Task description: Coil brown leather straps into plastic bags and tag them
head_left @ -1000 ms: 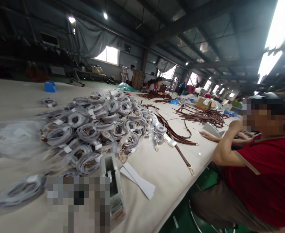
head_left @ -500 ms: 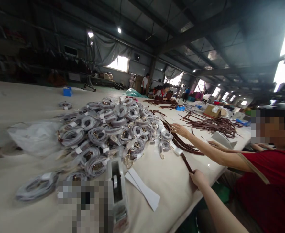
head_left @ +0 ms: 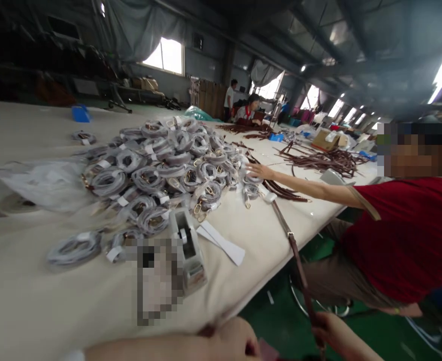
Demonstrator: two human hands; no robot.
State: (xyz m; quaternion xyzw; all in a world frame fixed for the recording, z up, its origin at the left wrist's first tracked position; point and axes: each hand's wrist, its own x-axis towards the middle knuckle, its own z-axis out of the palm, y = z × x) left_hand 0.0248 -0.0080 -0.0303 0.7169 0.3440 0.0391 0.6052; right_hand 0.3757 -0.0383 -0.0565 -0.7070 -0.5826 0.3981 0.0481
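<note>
At the bottom right, my right hand (head_left: 333,331) is closed around a brown leather strap (head_left: 299,265). The strap slopes down off the table edge and has a small metal buckle partway along; its upper end lies near a white wrapped piece on the table. My left hand (head_left: 239,336) is at the bottom edge with fingers curled, partly cut off by the frame. A bit of dark brown shows beside it, but what it grips is hidden. Coiled straps in clear wrapping with gold clasps (head_left: 160,175) form a large pile on the table.
A tape dispenser (head_left: 188,250) and white paper strips (head_left: 223,243) are near the table edge. To the right sits a co-worker in a red shirt (head_left: 412,240), one hand (head_left: 260,171) reaching to the pile's edge. Loose brown straps (head_left: 322,159) lie farther back.
My right hand has drawn the strap down and towards me past the table edge, so its buckle now shows. My left hand has come into view. The co-worker's reaching hand is nearer the coils.
</note>
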